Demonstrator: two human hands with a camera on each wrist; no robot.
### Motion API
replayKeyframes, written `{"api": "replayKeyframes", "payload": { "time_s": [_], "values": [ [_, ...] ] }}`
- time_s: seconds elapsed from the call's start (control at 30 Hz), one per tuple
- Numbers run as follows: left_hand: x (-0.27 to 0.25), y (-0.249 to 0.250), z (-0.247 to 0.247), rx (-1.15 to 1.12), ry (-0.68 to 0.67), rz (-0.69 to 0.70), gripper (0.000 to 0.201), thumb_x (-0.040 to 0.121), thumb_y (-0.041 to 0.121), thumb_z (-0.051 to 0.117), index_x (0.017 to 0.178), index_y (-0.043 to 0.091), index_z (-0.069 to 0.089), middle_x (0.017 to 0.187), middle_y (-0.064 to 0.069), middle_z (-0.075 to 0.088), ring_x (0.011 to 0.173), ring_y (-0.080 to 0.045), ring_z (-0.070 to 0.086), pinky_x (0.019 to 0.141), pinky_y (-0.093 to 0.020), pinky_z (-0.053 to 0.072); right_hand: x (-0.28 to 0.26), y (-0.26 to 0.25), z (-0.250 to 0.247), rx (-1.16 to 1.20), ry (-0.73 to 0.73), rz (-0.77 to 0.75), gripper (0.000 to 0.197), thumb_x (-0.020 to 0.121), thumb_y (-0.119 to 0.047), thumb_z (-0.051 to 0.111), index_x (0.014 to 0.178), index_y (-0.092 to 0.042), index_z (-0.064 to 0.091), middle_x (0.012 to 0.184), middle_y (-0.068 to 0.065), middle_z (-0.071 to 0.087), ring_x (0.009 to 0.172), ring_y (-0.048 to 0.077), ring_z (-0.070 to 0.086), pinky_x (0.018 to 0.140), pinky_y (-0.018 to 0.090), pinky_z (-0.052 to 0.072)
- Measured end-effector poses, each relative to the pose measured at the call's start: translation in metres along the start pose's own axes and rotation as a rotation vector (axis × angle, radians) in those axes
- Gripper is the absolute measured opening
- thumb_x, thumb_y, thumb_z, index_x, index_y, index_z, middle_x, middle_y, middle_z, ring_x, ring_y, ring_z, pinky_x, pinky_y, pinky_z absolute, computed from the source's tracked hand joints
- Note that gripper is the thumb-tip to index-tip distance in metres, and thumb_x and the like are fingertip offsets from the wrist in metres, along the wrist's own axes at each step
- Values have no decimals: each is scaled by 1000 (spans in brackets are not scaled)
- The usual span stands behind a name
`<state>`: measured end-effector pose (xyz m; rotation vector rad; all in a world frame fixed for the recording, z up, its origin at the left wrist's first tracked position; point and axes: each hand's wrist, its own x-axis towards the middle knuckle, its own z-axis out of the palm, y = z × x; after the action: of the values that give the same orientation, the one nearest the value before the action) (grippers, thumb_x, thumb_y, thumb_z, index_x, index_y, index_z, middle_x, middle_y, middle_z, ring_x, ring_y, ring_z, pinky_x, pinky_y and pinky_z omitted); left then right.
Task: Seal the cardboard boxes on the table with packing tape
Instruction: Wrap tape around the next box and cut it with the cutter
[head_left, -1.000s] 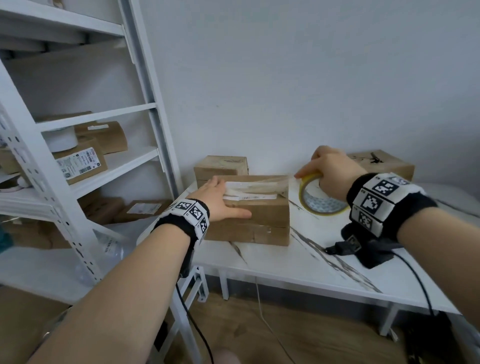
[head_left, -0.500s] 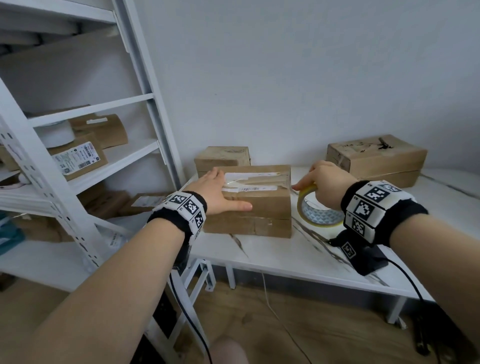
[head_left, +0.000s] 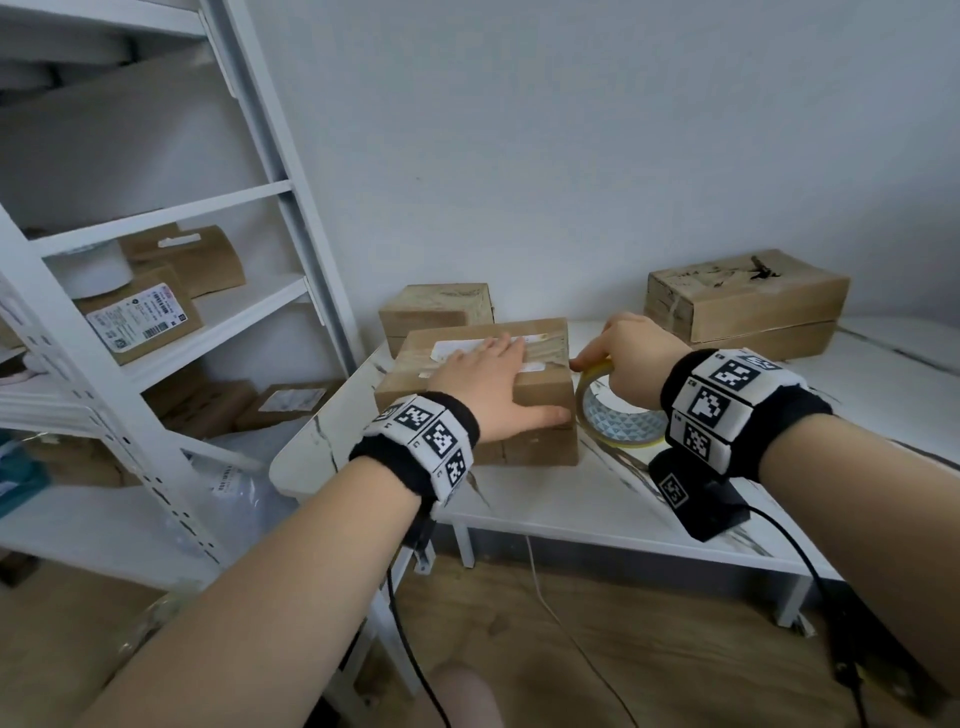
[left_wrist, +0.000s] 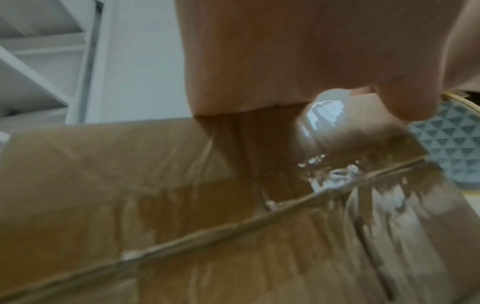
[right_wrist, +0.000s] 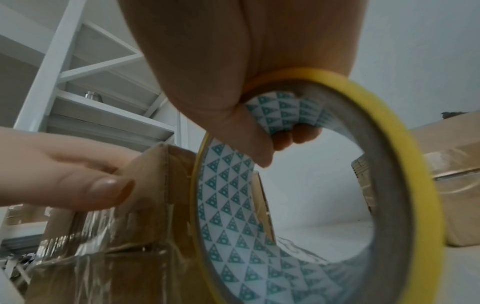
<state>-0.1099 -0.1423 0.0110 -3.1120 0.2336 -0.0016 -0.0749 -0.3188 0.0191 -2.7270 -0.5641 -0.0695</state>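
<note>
A brown cardboard box (head_left: 540, 387) with a white label sits on the white table (head_left: 571, 499). My left hand (head_left: 488, 384) lies flat on its top with straight fingers, the thumb along the near right edge. Seen from the left wrist, shiny clear tape runs over the box (left_wrist: 130, 185). My right hand (head_left: 631, 358) grips a yellow-edged tape roll (head_left: 618, 410) with a blue triangle-patterned core, standing right beside the box's right end. In the right wrist view my fingers curl through the tape roll (right_wrist: 337, 205), close against the box (right_wrist: 145, 226).
A smaller box (head_left: 436, 312) stands behind the main one, by the wall. A larger stacked box (head_left: 748, 301) sits at the table's back right. White metal shelving (head_left: 156, 332) with more labelled boxes stands left of the table. Cables hang from both wrists.
My right hand has brought the tape roll down and left, against the box's right end. My left hand slid further onto the box top. The head view has tilted downwards.
</note>
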Motion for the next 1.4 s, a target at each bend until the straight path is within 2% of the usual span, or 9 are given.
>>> {"api": "replayKeyframes", "payload": {
  "time_s": [0.3, 0.5, 0.63, 0.77, 0.93, 1.0, 1.13, 1.23, 1.4],
  "values": [
    [8, 34, 4, -17, 170, 84, 94, 76, 67, 58, 147, 16, 23, 157, -6, 20, 143, -24, 21, 115, -43, 23, -4, 1, 1, -13, -8, -18, 57, 84, 6, 41, 125, -29, 59, 122, 5, 44, 123, 20, 42, 103, 26, 33],
    [3, 41, 1, 7, 55, -280, 110, 59, 87, 50, 146, 26, 22, 148, -14, 32, 136, -40, 27, 104, -67, 21, -7, 0, -3, -5, -12, 21, 63, 83, 11, 36, 121, -32, 61, 104, -1, 35, 116, 22, 46, 94, 26, 39],
    [-2, 30, -8, -125, 44, -218, 92, 62, 84, 47, 136, 28, 39, 136, -2, 50, 124, -31, 46, 100, -59, 35, -11, -2, -16, 12, 16, 6, 65, 81, 12, 34, 120, -31, 62, 122, 8, 47, 116, 25, 48, 84, 23, 37],
    [-13, 16, -23, -263, 116, -131, 82, 73, 72, 53, 142, 30, 37, 142, 5, 47, 126, -21, 48, 102, -36, 41, -16, -9, -34, 41, 97, -19, 69, 81, 16, 29, 118, -32, 64, 98, -3, 46, 96, 19, 49, 69, 21, 37],
    [-13, 3, -45, -492, 205, -143, 75, 77, 69, 50, 141, 31, 39, 145, 4, 45, 130, -19, 45, 104, -36, 38, -11, -27, -59, 71, 235, -63, 70, 80, 15, 32, 127, -31, 57, 124, 10, 49, 113, 26, 51, 77, 24, 37],
    [-11, -2, -54, -602, 243, -160, 67, 82, 63, 50, 137, 25, 47, 141, 3, 49, 126, -18, 47, 97, -29, 37, -8, -30, -73, 155, 315, -56, 70, 80, 14, 33, 131, -30, 53, 127, 9, 52, 115, 25, 52, 77, 25, 39],
    [-9, -14, -59, -761, 279, -180, 57, 90, 52, 48, 133, 15, 52, 135, -3, 54, 116, -18, 50, 88, -25, 32, -5, -37, -81, 399, 367, -54, 56, 87, 2, 42, 135, -27, 44, 110, 8, 60, 87, 21, 56, 67, 28, 44],
    [-9, -27, -54, -887, 313, -225, 52, 90, 50, 47, 127, 13, 56, 129, -5, 57, 109, -18, 51, 93, -30, 38, -2, -47, -71, 529, 340, -103, 54, 86, -6, 54, 135, -27, 44, 104, 4, 59, 84, 20, 58, 76, 30, 51],
    [-14, -43, -49, -1036, 354, -273, 49, 91, 49, 46, 127, 18, 56, 128, -4, 55, 112, -18, 49, 93, -29, 35, 2, -64, -70, 507, 419, -189, 51, 83, -12, 63, 130, -30, 50, 74, -19, 41, 64, 1, 46, 56, 6, 35]
  ]
}}
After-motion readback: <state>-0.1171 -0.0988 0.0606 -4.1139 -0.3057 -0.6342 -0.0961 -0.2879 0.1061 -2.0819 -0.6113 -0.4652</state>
